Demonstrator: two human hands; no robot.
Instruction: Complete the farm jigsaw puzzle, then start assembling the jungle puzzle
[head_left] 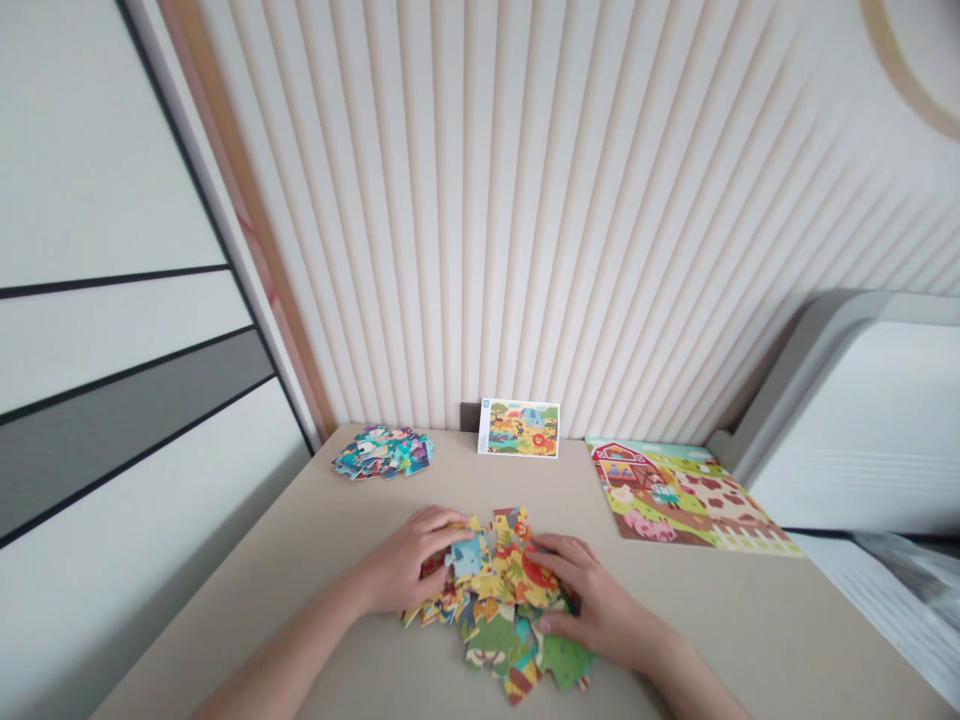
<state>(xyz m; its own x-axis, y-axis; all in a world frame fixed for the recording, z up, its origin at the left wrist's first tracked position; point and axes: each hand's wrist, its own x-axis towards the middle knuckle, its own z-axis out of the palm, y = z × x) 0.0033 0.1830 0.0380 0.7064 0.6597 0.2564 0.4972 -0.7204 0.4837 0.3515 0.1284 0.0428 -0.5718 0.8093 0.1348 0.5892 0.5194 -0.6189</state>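
A ribbed wall (pixel 465 220) backs the table (pixel 750 620); beyond the left edge stands a white cabinet (pixel 97 180), by the back right corner a grey-rimmed panel (pixel 862 430).

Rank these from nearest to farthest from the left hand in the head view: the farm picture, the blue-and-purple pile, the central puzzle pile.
1. Central puzzle pile: at the left hand, its fingers touching it.
2. Blue-and-purple pile: beyond it, back left.
3. Farm picture: on the table's right side.

Between your fingers (pixel 441 541), the puzzle pieces (pixel 504 592) mix yellow, green, red and blue; beyond them, a vertically ribbed off-white wall (pixel 450 220).
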